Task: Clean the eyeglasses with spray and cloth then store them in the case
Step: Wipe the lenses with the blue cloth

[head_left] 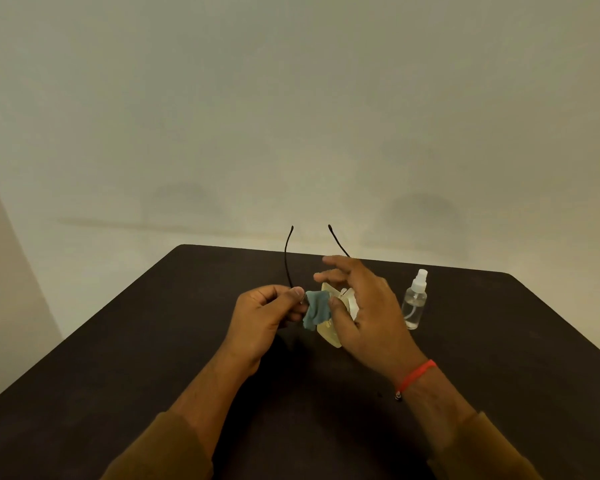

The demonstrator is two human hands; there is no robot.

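Fingers (333, 259) splay as right hand (368, 306) pinches cloth (315, 310).

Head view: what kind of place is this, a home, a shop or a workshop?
Most likely a plain indoor room set up for a small table task; I cannot tell whether it is a home or an office. The signs are a bare pale wall, a dark table in front of it, and a small spray bottle standing on the table.

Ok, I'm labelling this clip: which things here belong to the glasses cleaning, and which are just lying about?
Part of the job:
eyeglasses, pinched by the left hand
cloth, pinched by the right hand
spray bottle, standing on the table
pale case, partly hidden behind the hands

Not part of it:
the table itself
red thread on the right wrist
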